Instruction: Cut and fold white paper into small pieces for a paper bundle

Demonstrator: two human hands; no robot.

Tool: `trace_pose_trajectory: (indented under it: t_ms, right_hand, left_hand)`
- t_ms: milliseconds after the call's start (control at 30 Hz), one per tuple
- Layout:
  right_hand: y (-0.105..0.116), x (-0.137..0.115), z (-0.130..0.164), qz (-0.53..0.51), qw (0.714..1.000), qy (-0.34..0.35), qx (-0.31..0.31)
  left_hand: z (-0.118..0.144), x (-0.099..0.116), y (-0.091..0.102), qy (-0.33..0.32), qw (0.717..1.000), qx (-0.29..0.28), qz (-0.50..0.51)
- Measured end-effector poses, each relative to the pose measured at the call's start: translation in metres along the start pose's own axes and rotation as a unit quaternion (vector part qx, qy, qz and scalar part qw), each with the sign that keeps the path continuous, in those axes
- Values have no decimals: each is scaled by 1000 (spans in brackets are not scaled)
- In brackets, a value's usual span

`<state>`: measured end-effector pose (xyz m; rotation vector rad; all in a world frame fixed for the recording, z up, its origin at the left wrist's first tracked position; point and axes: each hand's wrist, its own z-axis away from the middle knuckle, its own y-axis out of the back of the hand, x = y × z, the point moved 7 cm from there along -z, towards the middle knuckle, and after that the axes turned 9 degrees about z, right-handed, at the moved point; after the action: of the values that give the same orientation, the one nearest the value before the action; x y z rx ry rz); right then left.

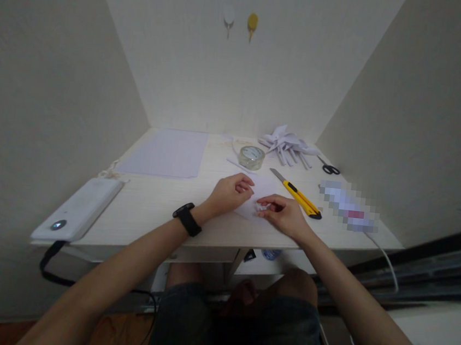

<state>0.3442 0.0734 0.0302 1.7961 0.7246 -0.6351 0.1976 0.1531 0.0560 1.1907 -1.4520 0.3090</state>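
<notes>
A small white paper sheet (262, 189) lies on the pale wooden desk (153, 200) near its front edge. My left hand (230, 192), with a black band on the wrist, presses on the sheet's left side with curled fingers. My right hand (282, 211) pinches the paper's near edge between thumb and fingers. Both hands meet over the sheet. A yellow utility knife (299, 196) with its blade out lies just right of my right hand.
A roll of clear tape (251, 157) stands behind the hands. A pile of folded white paper pieces (285, 144) and black scissors (329, 167) sit at the back right. A large white sheet (165, 152) lies back left, a white power bank (80, 209) at the left edge.
</notes>
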Motion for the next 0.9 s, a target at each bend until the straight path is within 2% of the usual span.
trace_pose_trajectory:
  t_ms: [100, 167, 233, 367, 433, 500, 600, 733, 833, 900]
  right_hand:
    - [-4, 2, 3, -44, 999, -7, -30]
    - [-6, 3, 3, -68, 997, -8, -39]
    - [-6, 4, 3, -79, 996, -6, -40]
    - [-10, 8, 2, -98, 994, -22, -53]
    - [-13, 11, 1, -116, 991, -34, -64]
    - [-15, 13, 1, -137, 987, -43, -76]
    - [-16, 14, 0, -156, 982, -53, -87]
    - [-15, 15, -1, -155, 981, -65, -95]
    - [-15, 17, 0, -162, 980, -69, -88]
    - [-14, 17, 0, -163, 981, -65, -82]
  left_hand:
    - [-14, 8, 12, -25, 989, 25, -147]
    - [-27, 13, 7, -51, 970, -8, -238]
    - [-43, 15, -5, -75, 954, -66, -284]
    - [-69, 12, -42, -68, 934, -226, -269]
    - [-78, 10, -55, -53, 927, -275, -249]
    - [-83, 9, -61, -47, 925, -292, -239]
    - [-86, 9, -58, -60, 931, -279, -229]
    - [-78, 10, -41, -87, 947, -243, -193]
    - [-64, 14, -20, -117, 963, -164, -179]
    - [-51, 13, -8, -113, 973, -119, -164]
